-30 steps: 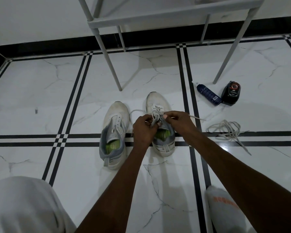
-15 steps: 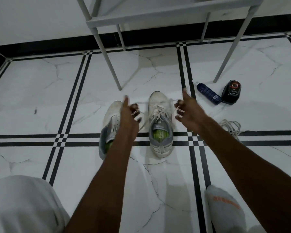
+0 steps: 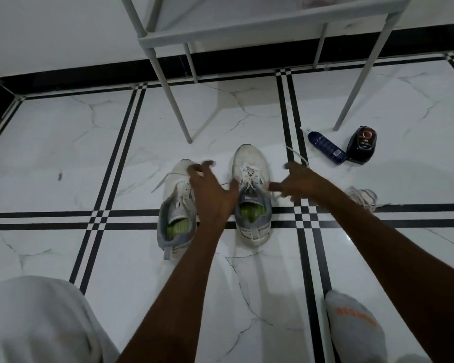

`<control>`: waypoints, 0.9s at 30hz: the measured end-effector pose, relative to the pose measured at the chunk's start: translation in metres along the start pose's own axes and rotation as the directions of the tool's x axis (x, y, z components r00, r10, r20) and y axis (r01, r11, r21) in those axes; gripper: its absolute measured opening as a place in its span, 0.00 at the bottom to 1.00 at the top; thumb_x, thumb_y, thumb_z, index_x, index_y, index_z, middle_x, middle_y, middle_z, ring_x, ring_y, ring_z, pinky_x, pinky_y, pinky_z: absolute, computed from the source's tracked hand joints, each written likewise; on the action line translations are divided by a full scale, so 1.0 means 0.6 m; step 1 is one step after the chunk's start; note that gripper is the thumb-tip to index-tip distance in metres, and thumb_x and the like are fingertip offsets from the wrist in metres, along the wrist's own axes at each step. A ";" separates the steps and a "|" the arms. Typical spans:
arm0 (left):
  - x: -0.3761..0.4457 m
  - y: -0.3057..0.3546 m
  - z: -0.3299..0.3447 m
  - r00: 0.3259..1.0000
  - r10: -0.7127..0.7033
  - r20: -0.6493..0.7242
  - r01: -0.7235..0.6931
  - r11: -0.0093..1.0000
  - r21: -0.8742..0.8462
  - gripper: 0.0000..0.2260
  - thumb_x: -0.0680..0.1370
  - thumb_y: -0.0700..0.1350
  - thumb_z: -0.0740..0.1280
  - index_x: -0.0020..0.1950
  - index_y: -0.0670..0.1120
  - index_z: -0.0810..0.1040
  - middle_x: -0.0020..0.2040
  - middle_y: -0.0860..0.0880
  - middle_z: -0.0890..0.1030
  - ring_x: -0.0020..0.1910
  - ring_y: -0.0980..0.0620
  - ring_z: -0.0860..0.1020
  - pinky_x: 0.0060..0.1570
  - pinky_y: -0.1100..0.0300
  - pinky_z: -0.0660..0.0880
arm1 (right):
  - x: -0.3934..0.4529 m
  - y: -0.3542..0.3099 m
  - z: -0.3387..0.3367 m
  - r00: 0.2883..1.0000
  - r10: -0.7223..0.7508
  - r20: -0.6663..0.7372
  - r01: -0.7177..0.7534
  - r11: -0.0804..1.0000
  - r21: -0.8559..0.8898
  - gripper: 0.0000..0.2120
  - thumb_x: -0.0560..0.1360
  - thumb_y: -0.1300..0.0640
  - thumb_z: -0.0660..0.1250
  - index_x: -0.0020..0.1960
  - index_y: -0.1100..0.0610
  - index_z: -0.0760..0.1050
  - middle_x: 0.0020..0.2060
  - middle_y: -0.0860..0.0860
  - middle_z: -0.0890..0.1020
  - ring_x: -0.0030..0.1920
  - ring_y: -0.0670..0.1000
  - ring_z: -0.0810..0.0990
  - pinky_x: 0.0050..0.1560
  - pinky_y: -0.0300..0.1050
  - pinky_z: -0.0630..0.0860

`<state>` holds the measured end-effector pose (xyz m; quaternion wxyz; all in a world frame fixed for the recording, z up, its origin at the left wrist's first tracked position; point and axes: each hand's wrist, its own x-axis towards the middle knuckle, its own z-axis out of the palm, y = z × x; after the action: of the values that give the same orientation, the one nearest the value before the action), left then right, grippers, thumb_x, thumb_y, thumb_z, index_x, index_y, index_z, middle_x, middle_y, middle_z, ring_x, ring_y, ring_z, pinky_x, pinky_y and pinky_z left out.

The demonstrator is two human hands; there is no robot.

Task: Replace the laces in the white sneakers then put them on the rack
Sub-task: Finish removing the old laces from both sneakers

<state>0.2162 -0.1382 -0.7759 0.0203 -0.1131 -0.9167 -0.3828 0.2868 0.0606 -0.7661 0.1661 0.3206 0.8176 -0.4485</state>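
The rack (image 3: pixel 247 30) stands on the floor (image 3: pixel 63 158) beyond my hands. The left sneaker (image 3: pixel 177 205) lies under my left hand (image 3: pixel 210 189), the right sneaker (image 3: pixel 252 195) between both hands, its lace (image 3: pixel 249 176) already threaded. My left hand is spread, fingers apart, holding nothing. My right hand (image 3: pixel 296 184) has loose fingers; a lace end lies near it, and I cannot tell whether it is pinched. A loose lace (image 3: pixel 362 197) lies right of it.
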 end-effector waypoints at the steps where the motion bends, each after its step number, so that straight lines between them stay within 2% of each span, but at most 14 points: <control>1: -0.011 0.000 0.008 0.997 0.033 0.068 -0.033 0.999 0.003 0.25 0.73 0.51 0.76 0.63 0.43 0.70 0.61 0.44 0.68 0.55 0.44 0.75 0.48 0.58 0.69 | 0.002 -0.003 0.014 0.998 -0.067 0.021 0.069 0.994 -0.080 0.44 0.68 0.42 0.78 0.74 0.57 0.60 0.54 0.56 0.82 0.44 0.50 0.82 0.36 0.39 0.77; 4: -0.025 0.002 0.021 0.984 -0.007 0.180 0.016 0.999 -0.046 0.24 0.71 0.51 0.79 0.56 0.45 0.67 0.52 0.47 0.75 0.46 0.47 0.77 0.41 0.59 0.67 | 0.006 -0.002 0.058 0.961 -0.265 -0.083 0.241 0.945 -0.223 0.39 0.66 0.43 0.79 0.68 0.57 0.63 0.50 0.60 0.81 0.46 0.56 0.81 0.36 0.41 0.72; 6: -0.026 -0.003 0.028 0.974 -0.025 0.224 0.029 0.999 -0.016 0.26 0.70 0.51 0.79 0.55 0.48 0.65 0.46 0.46 0.79 0.43 0.47 0.78 0.37 0.57 0.69 | 0.006 0.003 0.082 0.930 -0.329 -0.164 0.283 0.926 -0.250 0.36 0.67 0.45 0.78 0.64 0.59 0.63 0.50 0.62 0.80 0.47 0.60 0.81 0.40 0.48 0.77; 8: -0.022 -0.013 0.035 0.973 -0.034 0.228 0.026 0.999 0.038 0.24 0.71 0.49 0.78 0.54 0.50 0.63 0.44 0.45 0.81 0.42 0.45 0.80 0.37 0.54 0.74 | 0.002 0.004 0.094 0.906 -0.341 -0.251 0.284 0.929 -0.237 0.33 0.68 0.50 0.78 0.62 0.60 0.63 0.53 0.61 0.76 0.49 0.60 0.80 0.45 0.54 0.80; 10: -0.019 -0.020 0.036 0.975 -0.038 0.221 0.031 0.999 0.036 0.22 0.72 0.47 0.76 0.54 0.50 0.63 0.43 0.45 0.82 0.41 0.45 0.81 0.38 0.52 0.76 | -0.004 0.009 0.094 0.859 -0.376 -0.348 0.314 0.923 -0.223 0.28 0.69 0.55 0.77 0.60 0.62 0.65 0.53 0.60 0.73 0.47 0.59 0.77 0.42 0.52 0.78; 12: -0.019 -0.028 0.033 0.984 -0.046 0.173 0.053 0.998 -0.038 0.19 0.74 0.45 0.74 0.55 0.47 0.65 0.41 0.47 0.82 0.39 0.48 0.80 0.38 0.53 0.76 | -0.006 0.024 0.095 0.817 -0.430 -0.384 0.375 0.902 -0.213 0.18 0.70 0.59 0.74 0.53 0.64 0.69 0.47 0.60 0.76 0.43 0.59 0.78 0.37 0.50 0.74; 13: -0.018 -0.032 0.031 0.988 -0.057 0.142 0.071 0.993 -0.096 0.18 0.75 0.44 0.74 0.56 0.46 0.66 0.40 0.48 0.82 0.38 0.50 0.80 0.39 0.55 0.76 | -0.007 0.032 0.095 0.834 -0.407 -0.372 0.383 0.913 -0.141 0.14 0.71 0.61 0.74 0.50 0.65 0.71 0.44 0.60 0.78 0.41 0.59 0.79 0.36 0.52 0.75; 14: -0.019 -0.039 0.029 0.989 -0.089 0.121 0.107 0.983 -0.149 0.18 0.75 0.43 0.74 0.56 0.44 0.67 0.39 0.49 0.83 0.37 0.52 0.81 0.38 0.57 0.75 | -0.007 0.041 0.097 0.874 -0.342 -0.346 0.367 0.930 0.006 0.12 0.71 0.62 0.74 0.48 0.64 0.72 0.41 0.59 0.79 0.38 0.58 0.81 0.36 0.54 0.79; 16: -0.019 -0.051 0.029 0.975 -0.190 0.119 0.215 0.943 -0.255 0.18 0.75 0.41 0.75 0.57 0.43 0.68 0.37 0.49 0.82 0.35 0.55 0.80 0.36 0.63 0.74 | -0.010 0.048 0.097 0.943 -0.185 -0.275 0.257 0.932 0.256 0.09 0.72 0.63 0.74 0.47 0.63 0.76 0.41 0.56 0.81 0.34 0.54 0.84 0.34 0.56 0.83; 19: -0.013 -0.055 0.031 0.905 -0.369 0.214 0.425 0.806 -0.411 0.18 0.75 0.39 0.76 0.57 0.43 0.69 0.39 0.46 0.81 0.35 0.52 0.78 0.37 0.57 0.76 | -0.006 0.051 0.091 0.984 -0.066 -0.167 0.138 0.873 0.467 0.07 0.73 0.66 0.74 0.48 0.65 0.78 0.45 0.62 0.82 0.38 0.60 0.86 0.40 0.63 0.83; 21: -0.013 -0.050 0.032 0.937 -0.288 0.199 0.342 0.876 -0.341 0.13 0.76 0.38 0.74 0.56 0.40 0.72 0.39 0.47 0.80 0.34 0.55 0.78 0.36 0.62 0.73 | -0.009 0.042 0.085 0.979 -0.103 -0.174 0.172 0.878 0.447 0.07 0.74 0.66 0.73 0.50 0.66 0.79 0.47 0.63 0.82 0.40 0.62 0.85 0.42 0.64 0.83; 23: -0.020 -0.035 0.031 0.979 -0.105 0.173 0.141 0.968 -0.206 0.09 0.77 0.37 0.71 0.53 0.41 0.73 0.40 0.48 0.79 0.36 0.56 0.77 0.34 0.68 0.70 | -0.008 0.037 0.087 0.922 -0.282 -0.267 0.333 0.927 0.170 0.07 0.74 0.62 0.72 0.50 0.63 0.81 0.43 0.58 0.83 0.40 0.58 0.84 0.43 0.61 0.82; 25: -0.026 -0.022 0.031 0.989 0.038 0.143 -0.027 0.996 -0.080 0.11 0.74 0.36 0.71 0.51 0.45 0.72 0.46 0.47 0.78 0.44 0.49 0.76 0.39 0.61 0.70 | -0.011 0.032 0.091 0.860 -0.415 -0.296 0.410 0.908 -0.083 0.06 0.73 0.59 0.71 0.46 0.61 0.83 0.38 0.56 0.83 0.40 0.56 0.82 0.43 0.57 0.79; 27: -0.018 -0.009 0.037 0.970 0.204 0.130 -0.215 0.974 0.074 0.16 0.70 0.37 0.74 0.53 0.45 0.73 0.53 0.46 0.74 0.53 0.46 0.72 0.48 0.56 0.69 | -0.013 0.024 0.090 0.839 -0.447 -0.310 0.409 0.894 -0.181 0.07 0.73 0.56 0.71 0.43 0.59 0.84 0.36 0.55 0.83 0.39 0.54 0.81 0.42 0.53 0.78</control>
<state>0.2267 -0.1286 -0.7966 0.0097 -0.2315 -0.9150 -0.3303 0.3016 0.0180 -0.7998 -0.0664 0.1934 0.9076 -0.3666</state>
